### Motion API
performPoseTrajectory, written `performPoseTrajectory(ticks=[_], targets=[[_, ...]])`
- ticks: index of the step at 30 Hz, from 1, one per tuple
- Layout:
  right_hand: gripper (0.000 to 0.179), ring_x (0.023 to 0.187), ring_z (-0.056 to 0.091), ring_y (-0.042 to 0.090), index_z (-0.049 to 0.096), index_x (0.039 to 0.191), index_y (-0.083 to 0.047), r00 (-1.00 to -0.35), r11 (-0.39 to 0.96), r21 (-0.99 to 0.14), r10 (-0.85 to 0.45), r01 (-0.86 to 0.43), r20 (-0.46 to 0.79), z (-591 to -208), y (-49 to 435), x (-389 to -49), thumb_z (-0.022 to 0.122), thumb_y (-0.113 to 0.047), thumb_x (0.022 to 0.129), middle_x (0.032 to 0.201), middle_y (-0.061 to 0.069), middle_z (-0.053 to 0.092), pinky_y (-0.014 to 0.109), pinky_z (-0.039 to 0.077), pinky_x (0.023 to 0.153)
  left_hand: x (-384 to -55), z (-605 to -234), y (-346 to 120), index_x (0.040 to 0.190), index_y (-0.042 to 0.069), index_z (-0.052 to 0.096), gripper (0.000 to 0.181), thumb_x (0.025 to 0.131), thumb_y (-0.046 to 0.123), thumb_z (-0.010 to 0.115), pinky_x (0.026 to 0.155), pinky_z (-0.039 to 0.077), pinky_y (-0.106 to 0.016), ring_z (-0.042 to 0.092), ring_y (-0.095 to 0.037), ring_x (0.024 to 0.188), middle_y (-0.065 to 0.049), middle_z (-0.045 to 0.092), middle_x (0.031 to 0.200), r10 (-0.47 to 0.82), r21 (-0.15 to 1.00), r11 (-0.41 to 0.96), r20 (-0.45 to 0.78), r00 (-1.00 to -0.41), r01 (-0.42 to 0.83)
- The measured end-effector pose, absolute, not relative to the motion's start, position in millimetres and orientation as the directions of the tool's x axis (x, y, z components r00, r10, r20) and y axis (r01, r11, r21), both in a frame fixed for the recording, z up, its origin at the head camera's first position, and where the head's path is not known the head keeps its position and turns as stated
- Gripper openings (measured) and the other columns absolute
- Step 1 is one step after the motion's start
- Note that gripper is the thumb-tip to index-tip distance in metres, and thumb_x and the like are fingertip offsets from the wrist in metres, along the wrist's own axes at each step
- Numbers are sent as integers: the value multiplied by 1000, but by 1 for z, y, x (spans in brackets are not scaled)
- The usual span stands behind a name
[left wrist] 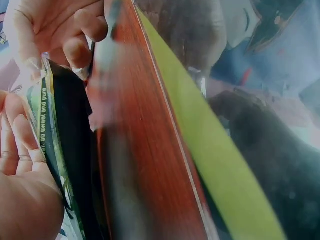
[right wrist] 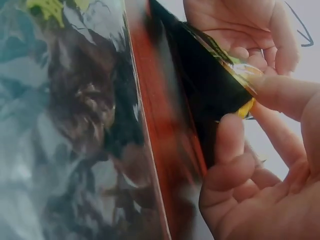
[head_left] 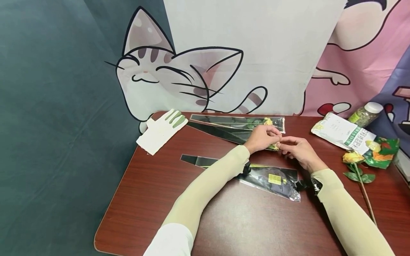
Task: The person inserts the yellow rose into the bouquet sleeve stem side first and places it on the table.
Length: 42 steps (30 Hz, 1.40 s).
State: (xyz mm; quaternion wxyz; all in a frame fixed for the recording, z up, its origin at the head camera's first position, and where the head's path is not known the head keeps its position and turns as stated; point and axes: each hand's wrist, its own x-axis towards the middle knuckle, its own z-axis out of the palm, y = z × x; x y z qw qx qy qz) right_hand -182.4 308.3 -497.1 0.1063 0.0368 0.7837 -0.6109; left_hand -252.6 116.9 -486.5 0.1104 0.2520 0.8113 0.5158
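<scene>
Sleeved yellow rose (head_left: 235, 135) lies toward the back of the desk (head_left: 153, 199), its flower end between the two hands. The right hand (head_left: 298, 151) pinches the sleeve's tip; the left hand (head_left: 260, 138) seems to grip the edge beside it, though glare blurs its fingertips. Another wrapped rose (head_left: 230, 121) lies just behind, a flat sleeve (head_left: 274, 179) in front, and a loose rose (head_left: 353, 158) to the right.
</scene>
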Motion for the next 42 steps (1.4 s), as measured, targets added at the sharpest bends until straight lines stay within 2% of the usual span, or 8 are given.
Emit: performPoseTrajectory(ticks=[6,11,18,24,31,42], targets=[[21,63,62,10,78,113,-16,-981,254,-955,-80,153,-178,-498,309,-182,82,-24,95,77,-4,76,29,51,51,-252,-484,117,100,22,81,7,96,26,77,70,52,-13,67,2,79,14,75,86,519,877,370,78,-852,306],[30,59,62,14,76,117,-7,-994,329,-942,-59,72,-97,-499,311,-180,84,-24,94,75,-3,75,31,50,51,-250,-481,118,98,24,81,6,96,27,77,71,51,-12,66,4,79,16,75,85,488,862,405,79,-869,305],[27,63,68,16,74,117,-5,-995,334,-943,-92,4,-36,-502,318,-180,83,-15,93,79,-7,78,33,59,57,-245,-478,119,93,26,81,5,94,26,76,70,52,-12,66,4,76,18,75,81,476,856,421,73,-876,300],[24,59,63,19,75,115,-10,-993,332,-943,-110,-5,-33,-504,318,-182,83,-17,94,76,-7,75,35,52,53,-245,-476,119,93,26,80,6,93,24,74,69,51,-13,65,2,76,16,74,81,460,861,424,63,-886,281],[16,54,50,6,80,110,-25,-990,310,-951,-129,13,-56,-502,313,-185,82,-19,95,65,-13,60,31,44,48,-247,-475,120,95,25,80,5,93,24,76,70,50,-12,64,3,77,16,74,83,445,847,446,71,-893,290],[10,45,37,2,81,95,-25,-988,292,-955,-127,50,-90,-507,304,-189,76,-16,98,51,-13,44,25,33,42,-243,-475,122,107,15,82,14,96,20,75,65,52,-14,66,0,74,12,73,83,443,881,392,72,-894,265]])
